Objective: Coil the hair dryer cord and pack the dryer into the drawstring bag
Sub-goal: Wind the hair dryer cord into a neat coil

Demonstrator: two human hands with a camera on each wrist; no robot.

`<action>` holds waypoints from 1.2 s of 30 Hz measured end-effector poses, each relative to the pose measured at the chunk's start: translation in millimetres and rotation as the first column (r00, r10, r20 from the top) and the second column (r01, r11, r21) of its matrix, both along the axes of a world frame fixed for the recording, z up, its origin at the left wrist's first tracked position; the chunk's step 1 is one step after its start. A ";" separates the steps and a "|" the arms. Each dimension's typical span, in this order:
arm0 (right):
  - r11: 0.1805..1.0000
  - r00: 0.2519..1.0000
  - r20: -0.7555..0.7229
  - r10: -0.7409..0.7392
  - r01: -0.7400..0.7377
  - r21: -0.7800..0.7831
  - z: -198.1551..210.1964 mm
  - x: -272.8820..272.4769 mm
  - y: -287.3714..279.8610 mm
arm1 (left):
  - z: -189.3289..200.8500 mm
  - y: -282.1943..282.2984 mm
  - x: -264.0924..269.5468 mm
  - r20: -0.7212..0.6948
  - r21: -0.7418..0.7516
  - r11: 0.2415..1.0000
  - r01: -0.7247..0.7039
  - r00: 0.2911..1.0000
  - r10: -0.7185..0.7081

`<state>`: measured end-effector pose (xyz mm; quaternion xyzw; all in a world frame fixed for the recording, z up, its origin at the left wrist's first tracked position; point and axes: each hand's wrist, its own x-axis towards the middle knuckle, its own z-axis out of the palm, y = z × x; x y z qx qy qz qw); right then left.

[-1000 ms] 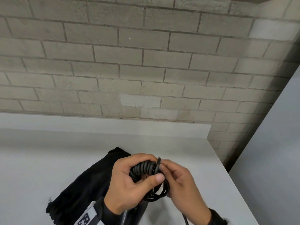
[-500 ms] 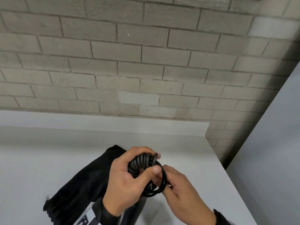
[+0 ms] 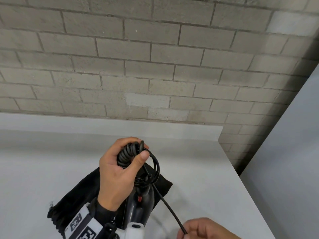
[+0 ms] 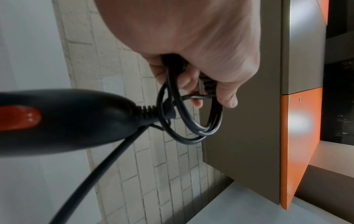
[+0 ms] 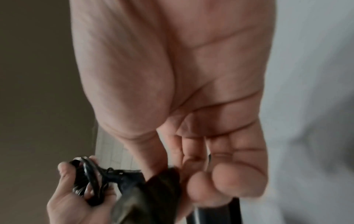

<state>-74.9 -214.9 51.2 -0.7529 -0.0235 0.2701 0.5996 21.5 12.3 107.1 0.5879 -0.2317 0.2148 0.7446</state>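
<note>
My left hand (image 3: 120, 168) grips a bundle of coiled black cord (image 3: 128, 153) above the table, thumb pressed over the loops; the same coil (image 4: 191, 118) hangs from its fingers in the left wrist view. The black hair dryer (image 3: 140, 204) with a red switch hangs below the coil, its handle (image 4: 67, 119) close to the left wrist camera. A straight run of cord (image 3: 168, 207) slants down to my right hand (image 3: 198, 229) at the bottom edge, which pinches it. The black drawstring bag (image 3: 77, 195) lies flat on the table under my left forearm.
The white table (image 3: 43, 169) ends at a right edge (image 3: 250, 195) with a gap beyond it. A grey brick wall (image 3: 155, 66) stands behind, and a pale panel (image 3: 296, 152) rises on the right. An orange and brown cabinet (image 4: 298, 136) shows in the left wrist view.
My right hand has left the coil and slid down and back along the cord toward me, drawing a straight length out. My left hand kept hold of the coil and lifted it slightly.
</note>
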 end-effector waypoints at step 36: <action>0.701 0.769 0.292 -0.569 0.268 0.661 47.8 13.4 60.4 | -2.5 -46.3 -30.5 -0.001 0.011 1.000 -0.025 1.000 0.025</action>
